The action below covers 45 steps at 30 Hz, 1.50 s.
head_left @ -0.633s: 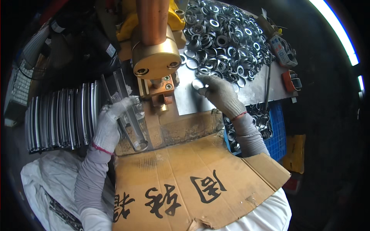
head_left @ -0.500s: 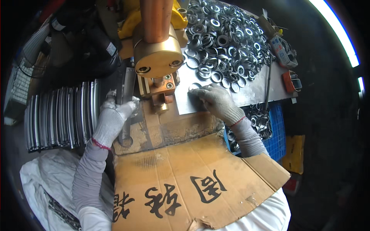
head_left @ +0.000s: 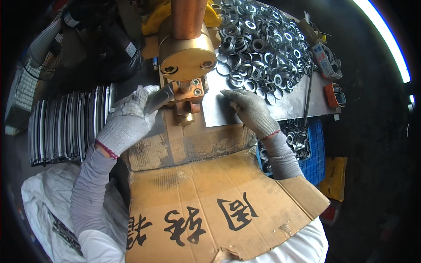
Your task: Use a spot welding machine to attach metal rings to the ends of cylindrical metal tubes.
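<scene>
My left hand (head_left: 130,115), in a white knit glove with a red cuff edge, is closed around a flat grey metal strip (head_left: 161,97). The strip slants up to the right, its far end close beside the copper block (head_left: 189,94) of the welding machine. On the bright metal sheet, my gloved right hand (head_left: 252,111) has its fingers curled together, tips toward the machine. Whatever those fingers may hold is hidden. Above the block hangs a brass cylinder head (head_left: 186,55) on a copper column (head_left: 188,17). Just beyond my right hand lies a heap of metal rings (head_left: 263,48).
Several curved metal strips (head_left: 66,125) stand in a row at left. Cardboard (head_left: 197,193) with black brush writing covers my lap. A blue crate (head_left: 316,149) with rings stands under the table's right side. An orange container (head_left: 331,94) sits at the table edge.
The strip in my left hand has swung from upright alongside the machine to a slant, its end now by the copper block. My right hand has barely moved; the view has shifted slightly.
</scene>
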Each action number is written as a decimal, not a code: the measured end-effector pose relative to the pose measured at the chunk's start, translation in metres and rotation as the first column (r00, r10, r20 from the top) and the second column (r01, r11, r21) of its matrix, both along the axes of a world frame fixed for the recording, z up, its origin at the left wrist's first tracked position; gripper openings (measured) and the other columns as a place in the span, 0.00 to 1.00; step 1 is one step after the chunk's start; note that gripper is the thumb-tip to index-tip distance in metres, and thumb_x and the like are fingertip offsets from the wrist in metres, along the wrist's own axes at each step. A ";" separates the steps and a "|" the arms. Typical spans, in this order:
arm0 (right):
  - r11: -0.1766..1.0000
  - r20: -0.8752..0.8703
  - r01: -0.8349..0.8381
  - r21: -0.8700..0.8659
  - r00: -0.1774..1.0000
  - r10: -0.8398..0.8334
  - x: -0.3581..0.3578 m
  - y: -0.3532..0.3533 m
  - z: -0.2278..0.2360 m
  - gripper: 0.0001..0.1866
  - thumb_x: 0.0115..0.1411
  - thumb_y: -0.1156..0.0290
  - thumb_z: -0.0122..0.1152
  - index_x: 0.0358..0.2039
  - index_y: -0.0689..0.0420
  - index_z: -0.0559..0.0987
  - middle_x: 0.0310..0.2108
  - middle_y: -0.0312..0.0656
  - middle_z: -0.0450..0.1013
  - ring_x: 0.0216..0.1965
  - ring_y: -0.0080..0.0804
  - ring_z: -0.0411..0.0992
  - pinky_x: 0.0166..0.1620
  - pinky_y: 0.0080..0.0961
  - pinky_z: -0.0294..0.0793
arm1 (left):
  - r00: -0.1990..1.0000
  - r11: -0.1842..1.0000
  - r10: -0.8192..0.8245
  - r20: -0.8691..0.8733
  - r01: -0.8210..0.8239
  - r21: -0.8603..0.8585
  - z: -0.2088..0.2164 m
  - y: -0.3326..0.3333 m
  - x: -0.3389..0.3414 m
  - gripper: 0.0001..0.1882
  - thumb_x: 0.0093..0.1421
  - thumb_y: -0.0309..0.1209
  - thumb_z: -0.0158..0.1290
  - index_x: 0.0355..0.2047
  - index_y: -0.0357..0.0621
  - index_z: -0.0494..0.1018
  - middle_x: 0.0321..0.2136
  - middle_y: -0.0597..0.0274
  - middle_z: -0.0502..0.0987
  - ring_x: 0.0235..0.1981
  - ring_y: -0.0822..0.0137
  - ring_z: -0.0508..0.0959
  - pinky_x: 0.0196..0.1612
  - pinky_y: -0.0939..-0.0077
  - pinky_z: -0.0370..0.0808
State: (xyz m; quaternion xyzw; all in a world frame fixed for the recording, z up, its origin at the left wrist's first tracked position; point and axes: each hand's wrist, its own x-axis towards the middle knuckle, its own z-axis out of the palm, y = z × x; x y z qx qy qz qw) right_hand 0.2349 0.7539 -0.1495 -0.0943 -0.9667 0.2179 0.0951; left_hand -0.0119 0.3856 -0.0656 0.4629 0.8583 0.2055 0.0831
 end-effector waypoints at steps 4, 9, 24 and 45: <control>0.991 -0.126 0.129 -0.026 0.983 -0.131 0.006 -0.021 0.015 0.24 0.83 0.60 0.79 0.75 0.49 0.92 0.58 0.52 0.95 0.58 0.57 0.94 0.61 0.53 0.93 | 0.998 0.987 0.023 -0.058 -0.032 -0.157 0.007 -0.003 -0.001 0.31 0.84 0.39 0.71 0.83 0.52 0.80 0.71 0.40 0.91 0.72 0.38 0.91 0.79 0.43 0.88; 0.996 -0.107 0.082 -0.044 0.991 -0.086 -0.006 -0.039 -0.023 0.27 0.82 0.54 0.83 0.76 0.50 0.93 0.55 0.51 0.95 0.53 0.47 0.94 0.56 0.45 0.93 | 0.981 0.971 -0.072 -0.181 0.027 -0.239 0.009 0.012 0.007 0.35 0.87 0.44 0.67 0.87 0.47 0.76 0.75 0.39 0.88 0.75 0.38 0.90 0.82 0.42 0.85; 0.933 0.041 0.320 -0.164 0.947 -0.317 -0.008 -0.047 0.022 0.36 0.81 0.47 0.85 0.78 0.58 0.90 0.56 0.54 0.95 0.55 0.49 0.95 0.62 0.44 0.93 | 0.956 0.689 -0.290 -0.038 0.181 -0.702 0.057 0.058 0.016 0.35 0.91 0.42 0.50 0.90 0.37 0.73 0.85 0.43 0.82 0.82 0.51 0.85 0.90 0.54 0.78; 0.750 -0.058 0.196 -0.631 0.953 -0.298 -0.014 -0.050 -0.003 0.22 0.84 0.64 0.81 0.72 0.58 0.94 0.57 0.44 0.97 0.47 0.33 0.93 0.50 0.32 0.90 | 0.952 0.737 -0.302 -0.056 0.196 -0.647 0.052 0.056 0.016 0.31 0.90 0.36 0.50 0.87 0.38 0.78 0.80 0.46 0.87 0.79 0.52 0.88 0.86 0.54 0.83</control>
